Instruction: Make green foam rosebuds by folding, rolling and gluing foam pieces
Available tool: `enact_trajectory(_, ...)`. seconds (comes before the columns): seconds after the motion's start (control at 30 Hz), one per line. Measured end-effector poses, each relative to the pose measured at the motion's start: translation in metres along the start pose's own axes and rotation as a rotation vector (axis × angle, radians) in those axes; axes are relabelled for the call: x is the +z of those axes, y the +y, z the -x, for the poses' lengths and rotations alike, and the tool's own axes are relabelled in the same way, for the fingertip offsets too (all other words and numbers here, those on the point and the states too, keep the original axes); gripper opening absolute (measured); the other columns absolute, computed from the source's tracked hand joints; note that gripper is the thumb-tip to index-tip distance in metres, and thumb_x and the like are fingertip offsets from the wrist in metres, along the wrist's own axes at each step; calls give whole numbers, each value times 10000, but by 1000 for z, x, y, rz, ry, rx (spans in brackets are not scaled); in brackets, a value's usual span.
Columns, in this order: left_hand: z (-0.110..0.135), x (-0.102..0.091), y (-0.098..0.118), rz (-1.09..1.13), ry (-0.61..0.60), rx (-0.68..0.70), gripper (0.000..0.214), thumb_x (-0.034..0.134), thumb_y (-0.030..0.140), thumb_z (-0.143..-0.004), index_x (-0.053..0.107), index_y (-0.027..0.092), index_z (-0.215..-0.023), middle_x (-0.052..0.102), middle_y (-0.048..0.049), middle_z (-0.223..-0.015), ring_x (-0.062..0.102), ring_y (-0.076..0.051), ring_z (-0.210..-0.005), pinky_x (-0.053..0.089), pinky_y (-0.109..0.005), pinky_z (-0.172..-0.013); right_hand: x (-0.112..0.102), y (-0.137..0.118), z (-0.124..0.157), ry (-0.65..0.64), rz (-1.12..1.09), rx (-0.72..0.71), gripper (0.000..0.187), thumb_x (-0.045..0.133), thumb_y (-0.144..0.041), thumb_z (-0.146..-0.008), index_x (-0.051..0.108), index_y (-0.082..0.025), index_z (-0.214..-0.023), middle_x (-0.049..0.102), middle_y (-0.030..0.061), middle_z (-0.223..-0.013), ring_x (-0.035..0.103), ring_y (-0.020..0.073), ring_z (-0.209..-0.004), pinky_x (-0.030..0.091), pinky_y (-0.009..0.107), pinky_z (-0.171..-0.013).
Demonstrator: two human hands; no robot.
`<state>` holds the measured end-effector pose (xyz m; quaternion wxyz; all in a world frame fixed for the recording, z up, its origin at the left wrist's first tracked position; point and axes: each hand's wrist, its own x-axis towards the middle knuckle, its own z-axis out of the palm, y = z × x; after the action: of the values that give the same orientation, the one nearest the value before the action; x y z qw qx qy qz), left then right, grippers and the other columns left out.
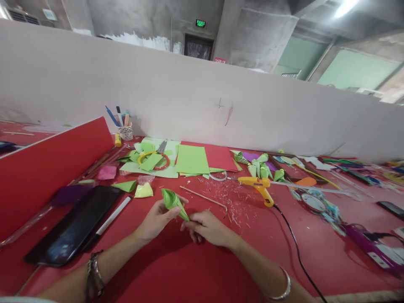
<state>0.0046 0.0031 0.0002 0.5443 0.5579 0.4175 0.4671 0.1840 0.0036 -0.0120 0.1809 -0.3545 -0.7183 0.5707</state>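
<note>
A green paper cone (173,203) is held over the red table (189,269). My left hand (157,220) is closed around the cone's wide rolled end. My right hand (206,227) pinches the cone's pointed tip between its fingertips. A thin wooden stick (203,196) lies just beyond my hands, among white paper scraps. A yellow glue gun (258,187) rests to the right of the stick, its black cord (293,244) running toward me.
Green and red paper sheets (192,159), scissors with red and yellow handles (156,156), a pen cup (126,131) and several finished green cones (260,168) lie at the back. A black tablet (74,229) and white pen lie left. A red divider (47,168) stands left; a purple tool (372,248) lies right.
</note>
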Motion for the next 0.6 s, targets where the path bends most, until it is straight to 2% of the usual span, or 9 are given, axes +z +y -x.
enact_trajectory(0.17,2,1,4,-20,7,43,267,590,358,-693,620,134,-835,627,-66,-829,551,-155,-709,450,-239,-647,1,1,-1,-5,22,14,250,372,-275,-856,583,-139,-860,492,-34,-519,450,58,-426,367,163,-441)
enact_trajectory(0.23,3,2,6,-80,12,95,238,573,339,-716,610,140,-843,611,-62,-844,546,-156,-725,446,-244,-659,2,-2,-1,56,134,-50,212,397,-253,-844,580,-145,-834,514,-21,-570,470,73,-491,388,184,-500)
enact_trajectory(0.3,5,2,9,-183,-15,191,191,575,299,-725,604,151,-842,584,-55,-853,537,-158,-761,437,-251,-694,3,-6,-2,163,250,-154,159,476,-254,-805,566,-154,-890,557,11,-713,507,105,-630,416,219,-605)
enact_trajectory(0.37,6,3,13,-318,-68,294,144,592,263,-718,604,161,-819,551,-42,-815,521,-155,-761,425,-251,-704,5,-10,-3,245,316,-264,264,551,-278,-762,526,-167,-999,557,47,-898,512,145,-796,419,265,-731)
enact_trajectory(0.43,6,3,17,-437,-99,375,105,611,246,-701,595,164,-764,513,-28,-762,500,-147,-728,416,-243,-675,7,-12,-2,257,333,-343,366,582,-310,-743,486,-180,-1072,519,69,-1031,486,175,-928,393,307,-831)
enact_trajectory(0.53,5,5,22,-491,-91,439,85,598,234,-706,560,167,-740,512,-31,-766,491,-151,-735,410,-249,-676,7,-13,-1,249,321,-371,470,593,-336,-735,424,-196,-1151,473,79,-1133,446,195,-1039,356,342,-909)
enact_trajectory(0.6,2,6,23,-461,-93,424,79,559,228,-734,546,169,-786,539,-31,-775,502,-148,-734,412,-252,-683,5,-12,1,282,307,-357,570,604,-332,-726,349,-203,-1219,433,88,-1199,412,202,-1100,327,362,-947)
